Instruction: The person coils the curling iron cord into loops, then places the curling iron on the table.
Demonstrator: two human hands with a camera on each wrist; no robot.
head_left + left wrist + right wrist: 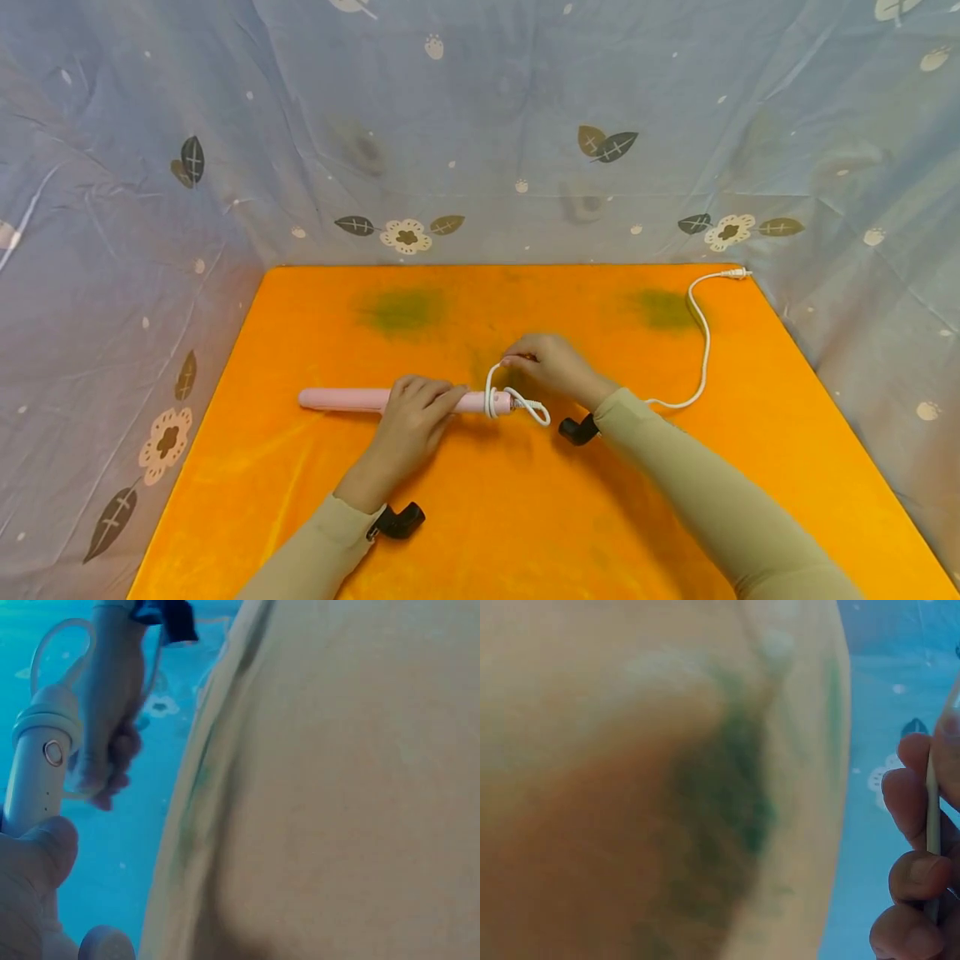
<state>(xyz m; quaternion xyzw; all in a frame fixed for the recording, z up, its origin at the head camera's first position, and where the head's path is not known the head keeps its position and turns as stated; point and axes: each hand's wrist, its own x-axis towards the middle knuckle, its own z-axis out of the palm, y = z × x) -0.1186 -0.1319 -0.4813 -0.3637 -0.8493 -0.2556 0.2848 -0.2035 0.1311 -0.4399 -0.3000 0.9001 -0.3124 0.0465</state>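
A pink hair curling iron (345,400) lies across the orange table, its rounded end to the left. My left hand (416,412) grips it around the middle; in the left wrist view a round button and small dots show on its handle (39,776). The white cord (536,410) leaves the handle's right end, loops back and wraps around the handle. Just right of the handle, my right hand (555,364) pinches the cord, drawing a loop of it upward. In the right wrist view the cord (933,802) runs between curled fingers.
The rest of the cord trails right to a white plug (738,273) at the table's back right corner. Patterned blue-grey cloth (480,108) hangs behind and beside the orange table (525,533). Each wrist carries a black camera mount (401,521).
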